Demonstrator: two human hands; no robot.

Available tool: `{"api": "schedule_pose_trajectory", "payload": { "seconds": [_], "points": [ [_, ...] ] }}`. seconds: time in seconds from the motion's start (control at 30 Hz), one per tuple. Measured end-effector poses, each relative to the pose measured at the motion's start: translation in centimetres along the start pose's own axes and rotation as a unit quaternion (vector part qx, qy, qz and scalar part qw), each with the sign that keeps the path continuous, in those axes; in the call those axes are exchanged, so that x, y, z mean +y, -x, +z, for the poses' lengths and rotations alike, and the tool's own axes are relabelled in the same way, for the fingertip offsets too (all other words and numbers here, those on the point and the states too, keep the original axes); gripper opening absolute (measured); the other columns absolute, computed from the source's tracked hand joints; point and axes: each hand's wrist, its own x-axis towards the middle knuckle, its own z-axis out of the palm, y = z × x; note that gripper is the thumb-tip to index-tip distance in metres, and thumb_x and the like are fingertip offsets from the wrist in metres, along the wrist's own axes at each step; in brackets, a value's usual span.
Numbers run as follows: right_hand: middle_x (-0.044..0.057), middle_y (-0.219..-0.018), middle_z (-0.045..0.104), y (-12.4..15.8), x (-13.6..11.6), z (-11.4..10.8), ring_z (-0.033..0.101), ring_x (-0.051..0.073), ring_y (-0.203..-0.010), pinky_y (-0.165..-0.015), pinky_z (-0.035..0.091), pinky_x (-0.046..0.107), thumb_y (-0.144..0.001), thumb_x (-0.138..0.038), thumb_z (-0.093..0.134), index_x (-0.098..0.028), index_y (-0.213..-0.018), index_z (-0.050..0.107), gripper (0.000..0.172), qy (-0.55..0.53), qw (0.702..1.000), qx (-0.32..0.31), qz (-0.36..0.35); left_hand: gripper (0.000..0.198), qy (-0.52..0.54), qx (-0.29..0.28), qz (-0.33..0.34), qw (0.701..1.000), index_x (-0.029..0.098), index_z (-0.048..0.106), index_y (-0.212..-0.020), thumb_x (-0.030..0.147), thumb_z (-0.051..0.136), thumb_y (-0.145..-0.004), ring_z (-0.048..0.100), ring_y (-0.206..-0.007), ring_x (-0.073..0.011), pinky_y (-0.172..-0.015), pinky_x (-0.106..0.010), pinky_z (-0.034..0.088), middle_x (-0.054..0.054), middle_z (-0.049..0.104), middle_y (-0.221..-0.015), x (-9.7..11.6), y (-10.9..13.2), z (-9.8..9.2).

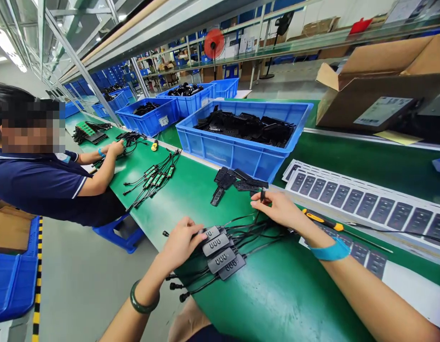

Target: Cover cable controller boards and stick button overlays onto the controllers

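Several black controller boxes (220, 259) with cables at both ends lie in an overlapping row on the green bench in front of me. My left hand (182, 244) has its thumb and fingers closed on the end of the farthest box (212, 232). Beyond the cables, my right hand (277, 209) pinches a black cable connector (263, 194), which stands upright between thumb and fingers. Loose black plastic covers (225, 180) lie in a small heap just past that hand. Round plugs (184, 296) hang over the near bench edge.
A blue bin (237, 154) of black covers stands behind the heap. Label sheets (343, 194) and a yellow-handled screwdriver (323, 221) lie right. Green circuit boards with cables (157, 178) are on the left, near a seated co-worker (45, 175). A cardboard box (380, 90) stands back right.
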Motion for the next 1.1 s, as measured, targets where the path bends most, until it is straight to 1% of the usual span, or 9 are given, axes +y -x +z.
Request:
{"api": "schedule_pose_trajectory", "payload": {
  "seconds": [0.07, 0.17, 0.27, 0.37, 0.57, 0.67, 0.87, 1.0, 1.1],
  "points": [
    [0.016, -0.091, 0.070, -0.5, 0.8, 0.0, 0.064, 0.032, -0.087, -0.079, 0.048, 0.043, -0.084, -0.053, 0.059, -0.015, -0.090, 0.068, 0.039, 0.115, 0.991, 0.060, -0.038, 0.034, -0.062, 0.030, -0.019, 0.997, 0.019, 0.067, -0.118, 0.037, 0.049, -0.097, 0.060, -0.099, -0.0230, -0.088, -0.032, 0.048, -0.011, 0.063, -0.102, -1.3, -1.5, -0.5],
    [0.022, -0.105, 0.065, -1.4, 2.1, 0.2, 0.060, 0.036, -0.102, -0.088, 0.046, 0.045, -0.092, -0.037, 0.053, -0.007, -0.107, 0.067, 0.037, 0.295, 0.941, 0.130, -0.100, 0.043, -0.103, 0.058, -0.070, 0.991, 0.011, 0.055, -0.134, 0.030, 0.050, -0.096, 0.055, -0.117, -0.0289, -0.100, -0.039, 0.043, -0.019, 0.059, -0.124, -4.3, -5.4, -1.1],
    [0.022, -0.103, 0.065, -2.3, 3.5, 1.0, 0.062, 0.035, -0.095, -0.082, 0.048, 0.043, -0.093, -0.026, 0.053, -0.004, -0.112, 0.066, 0.032, 0.419, 0.896, 0.089, -0.114, 0.057, -0.139, 0.087, -0.119, 0.979, 0.006, 0.037, -0.146, 0.027, 0.052, -0.094, 0.032, -0.142, -0.0336, -0.114, -0.046, 0.029, -0.024, 0.036, -0.152, -7.8, -9.6, -0.9],
    [0.020, -0.104, 0.066, -2.6, 4.5, 1.8, 0.063, 0.034, -0.092, -0.076, 0.049, 0.040, -0.092, -0.024, 0.057, -0.006, -0.110, 0.068, 0.028, 0.462, 0.875, 0.061, -0.133, 0.059, -0.162, 0.109, -0.151, 0.969, 0.003, 0.034, -0.146, 0.034, 0.048, -0.097, 0.022, -0.146, -0.0355, -0.116, -0.051, 0.023, -0.026, 0.027, -0.156, -10.3, -12.4, 0.2],
    [0.013, -0.085, 0.069, -2.4, 4.9, 1.7, 0.065, 0.028, -0.078, -0.064, 0.047, 0.036, -0.094, -0.020, 0.051, -0.011, -0.091, 0.071, 0.022, 0.475, 0.859, 0.048, -0.185, 0.038, -0.182, 0.149, -0.151, 0.960, 0.017, 0.056, -0.126, 0.037, 0.057, -0.095, 0.056, -0.119, -0.0273, -0.099, -0.052, 0.047, -0.011, 0.056, -0.133, -11.4, -12.9, 1.4],
    [0.013, -0.081, 0.070, -2.8, 5.0, 1.2, 0.066, 0.027, -0.075, -0.067, 0.048, 0.037, -0.094, -0.018, 0.047, -0.013, -0.083, 0.071, 0.027, 0.467, 0.853, 0.065, -0.224, 0.033, -0.182, 0.172, -0.155, 0.956, 0.016, 0.059, -0.121, 0.035, 0.060, -0.093, 0.062, -0.106, -0.0236, -0.090, -0.046, 0.053, -0.009, 0.061, -0.122, -11.8, -12.6, 0.7],
    [0.015, -0.084, 0.071, -3.3, 3.7, 0.6, 0.066, 0.030, -0.082, -0.074, 0.050, 0.040, -0.091, -0.021, 0.037, -0.013, -0.091, 0.067, 0.031, 0.393, 0.871, 0.159, -0.249, 0.040, -0.162, 0.237, -0.205, 0.936, 0.018, 0.054, -0.129, 0.034, 0.060, -0.093, 0.056, -0.117, -0.0278, -0.096, -0.051, 0.049, -0.011, 0.054, -0.134, -12.7, -14.2, -0.9],
    [0.013, -0.097, 0.070, -2.4, 1.6, 0.4, 0.067, 0.028, -0.079, -0.068, 0.051, 0.039, -0.090, -0.037, 0.037, -0.019, -0.097, 0.061, 0.031, 0.242, 0.931, 0.183, -0.201, 0.036, -0.102, 0.234, -0.213, 0.943, 0.018, 0.057, -0.124, 0.035, 0.060, -0.093, 0.057, -0.115, -0.0266, -0.096, -0.050, 0.050, -0.011, 0.056, -0.132, -12.5, -14.8, -0.5],
    [0.008, -0.082, 0.070, -1.7, 0.2, 0.6, 0.064, 0.024, -0.063, -0.058, 0.050, 0.037, -0.084, -0.053, 0.045, -0.022, -0.091, 0.060, 0.034, 0.100, 0.973, 0.162, -0.130, 0.034, -0.021, 0.229, -0.219, 0.948, 0.018, 0.058, -0.122, 0.035, 0.060, -0.093, 0.061, -0.108, -0.0241, -0.091, -0.047, 0.052, -0.010, 0.059, -0.126, -12.1, -14.4, 0.0]
  ]
}}
